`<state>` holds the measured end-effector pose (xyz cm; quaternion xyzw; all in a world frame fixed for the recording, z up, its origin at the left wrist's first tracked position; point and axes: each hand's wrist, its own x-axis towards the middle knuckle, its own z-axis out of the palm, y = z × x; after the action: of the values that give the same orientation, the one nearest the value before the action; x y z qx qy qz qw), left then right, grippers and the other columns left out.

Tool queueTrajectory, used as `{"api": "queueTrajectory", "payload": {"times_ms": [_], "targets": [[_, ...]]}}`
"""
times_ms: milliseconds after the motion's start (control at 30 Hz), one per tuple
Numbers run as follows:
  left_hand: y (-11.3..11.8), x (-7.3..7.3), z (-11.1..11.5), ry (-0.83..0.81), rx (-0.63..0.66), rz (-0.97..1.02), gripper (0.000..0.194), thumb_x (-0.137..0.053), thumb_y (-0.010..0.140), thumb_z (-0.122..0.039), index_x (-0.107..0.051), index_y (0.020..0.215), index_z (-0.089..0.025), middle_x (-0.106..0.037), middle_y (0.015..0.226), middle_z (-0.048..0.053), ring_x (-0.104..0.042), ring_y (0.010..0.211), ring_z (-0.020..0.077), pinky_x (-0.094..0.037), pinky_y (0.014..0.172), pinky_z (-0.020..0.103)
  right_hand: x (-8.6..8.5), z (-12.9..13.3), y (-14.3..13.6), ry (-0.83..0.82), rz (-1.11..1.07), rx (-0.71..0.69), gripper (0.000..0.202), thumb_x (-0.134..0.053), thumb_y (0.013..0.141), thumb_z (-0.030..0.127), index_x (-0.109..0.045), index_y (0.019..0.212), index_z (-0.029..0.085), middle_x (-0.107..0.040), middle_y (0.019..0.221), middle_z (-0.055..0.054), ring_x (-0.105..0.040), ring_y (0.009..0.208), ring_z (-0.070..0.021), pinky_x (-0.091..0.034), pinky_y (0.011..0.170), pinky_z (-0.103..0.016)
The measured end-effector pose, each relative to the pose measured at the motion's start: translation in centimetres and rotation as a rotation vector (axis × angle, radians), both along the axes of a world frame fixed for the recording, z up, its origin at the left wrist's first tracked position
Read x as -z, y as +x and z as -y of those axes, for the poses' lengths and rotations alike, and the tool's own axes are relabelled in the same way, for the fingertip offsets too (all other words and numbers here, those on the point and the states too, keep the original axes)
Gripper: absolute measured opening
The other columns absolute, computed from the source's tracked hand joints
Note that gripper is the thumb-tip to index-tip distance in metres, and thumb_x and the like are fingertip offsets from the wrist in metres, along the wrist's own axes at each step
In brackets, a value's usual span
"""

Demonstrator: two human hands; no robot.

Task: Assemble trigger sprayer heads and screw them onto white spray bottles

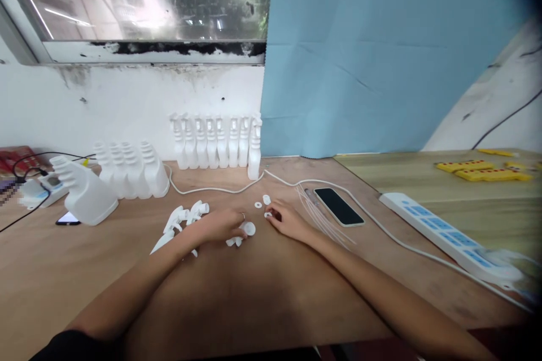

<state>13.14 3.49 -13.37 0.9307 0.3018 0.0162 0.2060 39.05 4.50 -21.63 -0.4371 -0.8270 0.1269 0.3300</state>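
My left hand [224, 225] is closed around a white trigger spray head [249, 229], whose round collar faces up. Between the thumb and fingertips of my right hand [287, 219] is a small white ring washer [268, 215], pinched just above or at the table top. Close by lie another flat washer [258, 205] and one or more overlapping washers [266, 199]. Left of my left hand, several loose trigger spray heads [197, 212] rest on the wood, partly hidden by my forearm. Thin clear tubes [324, 220] lie to the right of my right hand.
Several white spray bottles with heads [210, 149] stand against the wall; several headless bottles [127, 172] stand left. A phone [339, 206], a power strip [444, 234] and a white cable [389, 231] lie right. Another phone [68, 218] is far left. Yellow pieces [491, 174] lie far right.
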Motion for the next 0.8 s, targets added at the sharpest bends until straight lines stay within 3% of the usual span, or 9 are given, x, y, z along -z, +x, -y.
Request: {"api": "queueTrajectory", "payload": {"times_ms": [100,267,400,533,667,800], "targets": [[-0.4,0.3,-0.8,-0.061,-0.032,0.032,0.024,-0.06,0.091,-0.031,-0.064,0.112,-0.021,-0.066,0.104,0.004,-0.061,0.09,0.0184,-0.043,0.076,0.024,0.1,0.0,-0.5,-0.05,-0.063,0.006,0.006,-0.06,0.085,0.017,-0.056,0.08,0.018,-0.054,0.073,0.001,-0.05,0.064,-0.0126,-0.041,0.06,-0.024],[-0.8,0.7,-1.6,-0.274,-0.058,0.133,0.028,-0.062,0.088,-0.034,-0.067,0.112,-0.02,-0.066,0.086,0.0,-0.058,0.079,0.0166,-0.04,0.069,0.023,-1.1,2.0,-2.8,0.012,-0.227,-0.012,0.012,-0.062,0.09,0.026,-0.061,0.081,0.019,-0.056,0.07,0.001,-0.05,0.064,-0.0125,-0.042,0.061,-0.024],[-0.8,1.1,-1.9,-0.333,-0.042,0.143,0.033,-0.062,0.087,-0.039,-0.068,0.112,-0.019,-0.066,0.083,0.0,-0.057,0.077,0.0167,-0.04,0.068,0.023,-2.3,3.7,-4.2,0.188,-0.296,-0.192,0.011,-0.056,0.095,0.019,-0.067,0.094,0.019,-0.067,0.086,-0.004,-0.061,0.08,-0.0149,-0.049,0.076,-0.028],[-1.1,1.2,-2.2,-0.398,0.002,0.157,0.035,-0.063,0.086,-0.039,-0.067,0.116,-0.021,-0.069,0.088,0.001,-0.06,0.08,0.0172,-0.042,0.07,0.023,-2.5,4.2,-4.0,0.215,-0.18,-0.4,0.025,-0.051,0.094,0.012,-0.066,0.113,0.018,-0.062,0.105,-0.011,-0.062,0.095,-0.0169,-0.052,0.084,-0.031],[-1.7,0.4,-2.2,-0.398,0.035,0.119,0.036,-0.061,0.087,-0.027,-0.064,0.122,-0.021,-0.073,0.101,0.004,-0.065,0.088,0.0179,-0.045,0.075,0.023,-2.1,4.1,-3.6,0.232,-0.123,-0.426,0.03,-0.054,0.091,0.013,-0.062,0.12,0.02,-0.06,0.112,-0.012,-0.061,0.102,-0.0185,-0.053,0.089,-0.033],[-2.4,-1.3,-1.7,-0.264,0.008,0.084,0.037,-0.058,0.089,-0.029,-0.058,0.126,-0.022,-0.072,0.101,0.004,-0.066,0.088,0.0176,-0.046,0.073,0.024,-1.4,4.1,-3.7,0.237,-0.073,-0.368,0.03,-0.059,0.091,0.019,-0.058,0.121,0.021,-0.061,0.114,-0.012,-0.062,0.103,-0.0195,-0.054,0.089,-0.034]]}}
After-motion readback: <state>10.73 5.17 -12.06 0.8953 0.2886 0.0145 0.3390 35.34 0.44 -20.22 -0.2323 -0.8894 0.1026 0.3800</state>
